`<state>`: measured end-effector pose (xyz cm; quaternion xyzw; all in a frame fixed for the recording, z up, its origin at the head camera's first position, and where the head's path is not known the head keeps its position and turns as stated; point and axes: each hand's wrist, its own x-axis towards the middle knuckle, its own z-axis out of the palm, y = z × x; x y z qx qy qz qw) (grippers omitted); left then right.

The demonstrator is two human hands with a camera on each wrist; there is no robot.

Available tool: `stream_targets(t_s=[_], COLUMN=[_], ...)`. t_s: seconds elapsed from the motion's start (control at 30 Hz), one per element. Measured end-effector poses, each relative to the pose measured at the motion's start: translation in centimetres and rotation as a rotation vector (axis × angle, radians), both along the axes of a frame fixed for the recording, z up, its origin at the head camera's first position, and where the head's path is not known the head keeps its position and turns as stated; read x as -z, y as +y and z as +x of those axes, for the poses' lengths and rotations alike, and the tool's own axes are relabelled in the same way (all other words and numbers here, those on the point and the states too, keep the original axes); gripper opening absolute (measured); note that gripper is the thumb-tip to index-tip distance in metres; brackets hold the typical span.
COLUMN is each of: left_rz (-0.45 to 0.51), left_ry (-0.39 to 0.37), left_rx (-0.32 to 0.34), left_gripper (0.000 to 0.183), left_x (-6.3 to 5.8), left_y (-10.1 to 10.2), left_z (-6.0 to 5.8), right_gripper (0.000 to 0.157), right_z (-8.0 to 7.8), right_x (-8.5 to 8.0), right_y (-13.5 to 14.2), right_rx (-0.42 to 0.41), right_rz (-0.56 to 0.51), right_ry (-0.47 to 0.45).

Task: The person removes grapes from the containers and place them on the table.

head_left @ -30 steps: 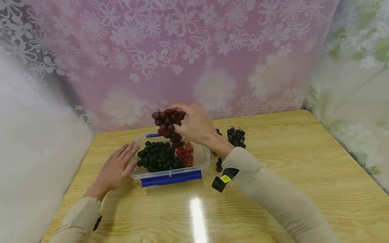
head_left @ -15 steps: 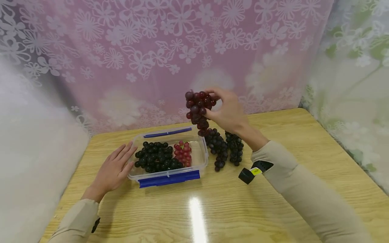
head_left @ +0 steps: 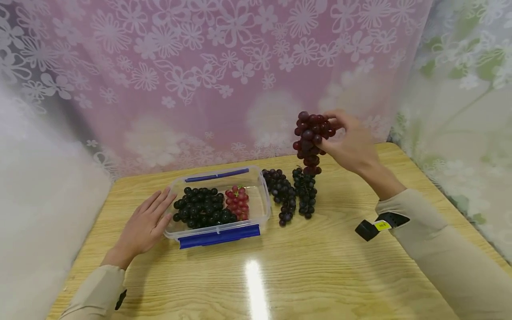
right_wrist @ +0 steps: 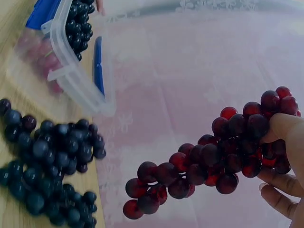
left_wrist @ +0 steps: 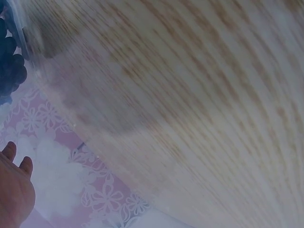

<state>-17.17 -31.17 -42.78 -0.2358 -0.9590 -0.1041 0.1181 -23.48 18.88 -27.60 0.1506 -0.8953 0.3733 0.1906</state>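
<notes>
My right hand (head_left: 354,144) pinches a bunch of dark red grapes (head_left: 310,138) by its upper end, holding it in the air right of the box; the bunch hangs down. In the right wrist view, thumb and fingers grip the red bunch (right_wrist: 204,161). My left hand (head_left: 142,224) lies with straight fingers against the left side of a clear plastic box (head_left: 262,204) with blue clips. Inside the box are dark, nearly black grapes (head_left: 200,206) on the left and a small pinkish-red bunch (head_left: 237,202) beside them.
Two dark bunches lie on the wooden table right of the box: a purplish-black bunch (head_left: 285,195) and a black bunch (head_left: 306,195). A pink flowered curtain (head_left: 240,89) hangs behind the table (head_left: 192,284), with pale cloth at both sides.
My right hand has carried the dark red bunch from above the box to the right and upward, uncovering the two bunches on the table. My left hand stays at the box.
</notes>
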Motion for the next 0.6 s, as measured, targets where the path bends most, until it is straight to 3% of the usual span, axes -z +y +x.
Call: stream_targets(t_s=[0.3, 0.6], left_rz=[0.001, 0.006], left_ry=[0.007, -0.001], left_rx=[-0.001, 0.001], left_gripper=[0.059, 0.056], left_x=[-0.1, 0.0], left_y=[-0.1, 0.1], left_z=[0.1, 0.1], right_gripper=[0.046, 0.047], right_z=[1.5, 3.1], right_x=[0.9, 2.7], right_y=[3.2, 5.9], right_rx=[0.106, 0.145], right_rz=[0.015, 0.054], right_ry=[-0.044, -0.091])
